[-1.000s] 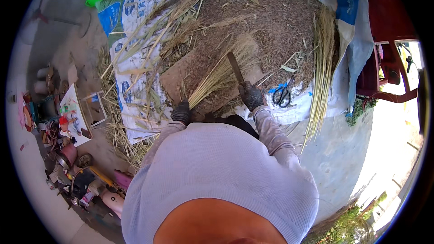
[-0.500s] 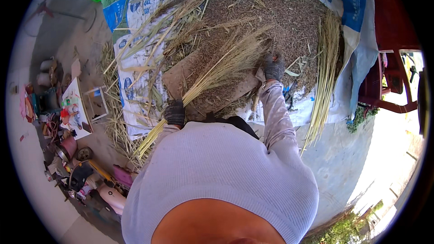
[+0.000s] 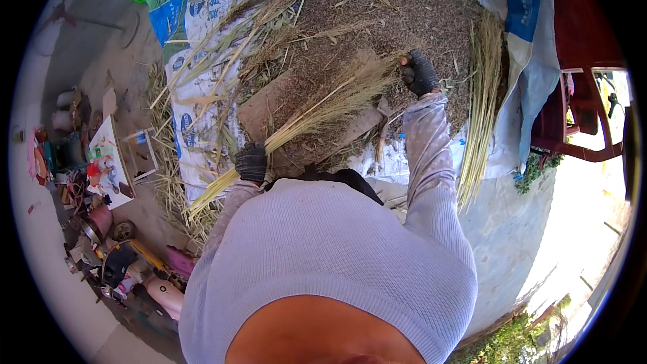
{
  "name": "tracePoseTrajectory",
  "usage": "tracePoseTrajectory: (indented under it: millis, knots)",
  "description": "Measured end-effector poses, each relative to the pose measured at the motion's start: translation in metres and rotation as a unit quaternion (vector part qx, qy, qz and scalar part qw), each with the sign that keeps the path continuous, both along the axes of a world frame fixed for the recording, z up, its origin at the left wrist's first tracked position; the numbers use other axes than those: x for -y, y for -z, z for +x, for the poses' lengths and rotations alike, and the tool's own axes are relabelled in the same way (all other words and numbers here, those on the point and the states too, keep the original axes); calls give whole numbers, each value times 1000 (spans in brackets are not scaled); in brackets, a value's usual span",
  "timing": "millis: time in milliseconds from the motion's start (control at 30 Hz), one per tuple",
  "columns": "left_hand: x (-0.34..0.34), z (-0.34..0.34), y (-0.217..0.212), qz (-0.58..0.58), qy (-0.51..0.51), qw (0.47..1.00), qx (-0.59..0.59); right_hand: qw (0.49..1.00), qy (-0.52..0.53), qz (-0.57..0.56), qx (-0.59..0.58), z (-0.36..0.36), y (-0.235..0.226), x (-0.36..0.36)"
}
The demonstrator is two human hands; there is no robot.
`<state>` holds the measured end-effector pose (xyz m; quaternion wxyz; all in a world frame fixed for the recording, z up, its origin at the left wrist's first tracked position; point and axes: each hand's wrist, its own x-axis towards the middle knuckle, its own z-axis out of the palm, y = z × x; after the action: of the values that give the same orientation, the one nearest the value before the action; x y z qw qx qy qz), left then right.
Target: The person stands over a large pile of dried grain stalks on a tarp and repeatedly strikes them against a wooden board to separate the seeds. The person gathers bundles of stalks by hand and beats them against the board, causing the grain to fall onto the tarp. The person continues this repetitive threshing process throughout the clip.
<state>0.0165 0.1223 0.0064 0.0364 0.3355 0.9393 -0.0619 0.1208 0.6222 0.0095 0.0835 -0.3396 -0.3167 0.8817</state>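
Note:
A long bundle of dry straw stalks (image 3: 317,113) lies slanted across a flat board (image 3: 259,111) on a heap of brown chaff (image 3: 404,17). My left hand (image 3: 251,162), in a dark glove, grips the bundle near its stem end. My right hand (image 3: 419,73), also gloved, is stretched out and closed on the bushy seed end of the same bundle. A wooden-handled tool (image 3: 384,136) lies on the sheet below my right arm.
Printed white and blue woven sheets (image 3: 176,23) cover the ground under the chaff. Another sheaf of stalks (image 3: 482,94) lies at the right. Loose straw (image 3: 168,182) lines the left edge. Clutter and toys (image 3: 101,162) sit far left; a dark red chair (image 3: 573,114) stands right.
My right hand has reached farther out along the bundle to its seed end, having earlier held a wooden-handled tool. The bundle has swung from near upright to a flatter slant.

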Motion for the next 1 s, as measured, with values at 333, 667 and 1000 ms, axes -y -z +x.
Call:
tracePoseTrajectory:
  millis: [333, 667, 1000]
  knots:
    - [6, 6, -1, -11, 0, 1000, -9, 992, -32, 25, -116, -3, -61, 18]
    - [0, -1, 23, 1, 54, 998, -8, 965, -17, 187, -182, -14, -39, 48]
    - [-27, -2, 25, 5, 3, 992, 127, 943, -212, 239, 94, -38, -25, 130]
